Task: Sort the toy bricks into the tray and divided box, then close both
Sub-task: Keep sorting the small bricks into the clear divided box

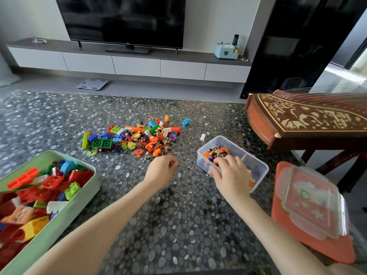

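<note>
Under right hand (230, 171), divided box (253, 158): fingers loose, nothing gripped, sorting step likely. Left hand (161, 167) curled just before brick pile (135, 138), contents hidden. Next: pinch more small pieces.

A dark TV (123, 18) stands on a low white cabinet (137, 66) against a pale wall (214, 20). A scale (92, 84) lies on the grey floor (158, 88). On the right are a black cabinet (294, 46) and a carved zither (309, 120).
</note>
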Tool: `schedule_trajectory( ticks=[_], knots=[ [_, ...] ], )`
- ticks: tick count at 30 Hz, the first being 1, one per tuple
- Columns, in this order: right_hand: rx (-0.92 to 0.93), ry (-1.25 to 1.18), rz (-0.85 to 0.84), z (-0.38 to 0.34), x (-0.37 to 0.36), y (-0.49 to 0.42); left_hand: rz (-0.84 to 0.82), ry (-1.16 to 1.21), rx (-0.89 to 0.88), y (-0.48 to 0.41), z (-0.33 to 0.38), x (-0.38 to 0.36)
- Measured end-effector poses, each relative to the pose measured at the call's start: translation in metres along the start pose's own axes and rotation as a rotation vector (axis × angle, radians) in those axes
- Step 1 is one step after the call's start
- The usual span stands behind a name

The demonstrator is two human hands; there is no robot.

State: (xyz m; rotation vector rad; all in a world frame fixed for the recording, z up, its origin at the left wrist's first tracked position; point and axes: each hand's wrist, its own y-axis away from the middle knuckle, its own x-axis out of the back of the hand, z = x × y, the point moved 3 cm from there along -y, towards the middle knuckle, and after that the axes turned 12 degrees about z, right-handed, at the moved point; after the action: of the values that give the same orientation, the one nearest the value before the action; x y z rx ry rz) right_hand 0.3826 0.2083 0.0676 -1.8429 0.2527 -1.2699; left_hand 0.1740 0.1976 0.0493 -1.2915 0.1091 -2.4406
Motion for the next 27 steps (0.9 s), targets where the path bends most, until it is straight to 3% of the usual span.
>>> schedule_trajectory(
  ticks=[2, 5, 8, 10, 13, 15, 17, 19, 21, 24, 27],
  knots=[
    [0.075, -0.101, -0.152, -0.018, 0.006, 0.023, -0.018, -0.059, -0.01, 0.007, -0.014, 0.001],
    [0.069, -0.065, -0.596, -0.029, -0.008, 0.066, -0.005, -0.123, -0.038, 0.016, -0.034, -0.002],
    [0.042, -0.095, -0.708, -0.031, -0.018, 0.079, 0.059, -0.147, -0.081, 0.027, -0.051, -0.002],
    [-0.007, -0.15, -0.681, -0.034, -0.016, 0.068, 0.099, -0.184, -0.132, 0.032, -0.061, 0.003],
    [-0.093, -0.163, -0.358, -0.027, -0.008, 0.018, 0.146, -0.237, -0.199, 0.032, -0.078, 0.02],
    [-0.274, -0.156, -0.198, -0.009, 0.0, -0.021, 0.148, -0.299, -0.276, 0.033, -0.086, 0.031],
    [-0.216, 0.014, -0.096, 0.004, -0.002, -0.046, 0.14, -0.36, -0.349, 0.037, -0.097, 0.037],
    [-0.04, 0.211, -0.139, 0.001, -0.013, -0.053, 0.104, -0.39, -0.355, 0.04, -0.114, 0.042],
    [0.077, 0.284, -0.289, -0.005, -0.031, -0.046, 0.096, -0.427, -0.352, 0.043, -0.128, 0.05],
    [0.069, 0.349, -0.437, -0.014, -0.054, -0.032, 0.092, -0.516, -0.403, 0.048, -0.145, 0.065],
    [0.009, 0.373, -0.448, -0.007, -0.059, -0.02, 0.144, -0.537, -0.362, 0.047, -0.156, 0.077]
  ],
)
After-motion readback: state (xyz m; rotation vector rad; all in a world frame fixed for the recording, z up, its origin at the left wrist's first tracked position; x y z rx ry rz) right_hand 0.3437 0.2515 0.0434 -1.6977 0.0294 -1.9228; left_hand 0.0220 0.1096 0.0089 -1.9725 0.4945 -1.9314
